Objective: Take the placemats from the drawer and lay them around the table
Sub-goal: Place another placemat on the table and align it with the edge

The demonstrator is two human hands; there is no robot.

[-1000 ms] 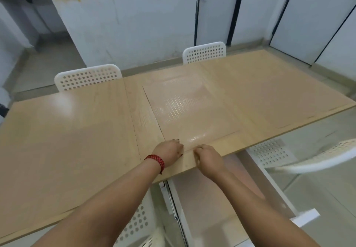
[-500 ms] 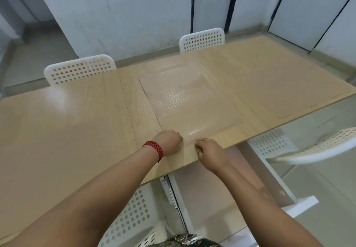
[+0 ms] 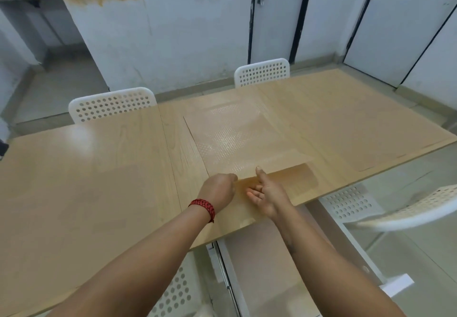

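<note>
One mat (image 3: 237, 138) at the near edge of the desk (image 3: 74, 180) now has its front lifted: the right grip (image 3: 268, 193) has slipped fingers beneath, thumb on top, pinching it. The left grip (image 3: 218, 188) stays curled at its corner; I cannot tell if it holds. The mat looks ready to be carried off and laid.

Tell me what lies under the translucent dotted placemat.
The light wooden table shows through; the right hand's fingers sit beneath the placemat's raised near edge. Any second mat below cannot be made out.
</note>
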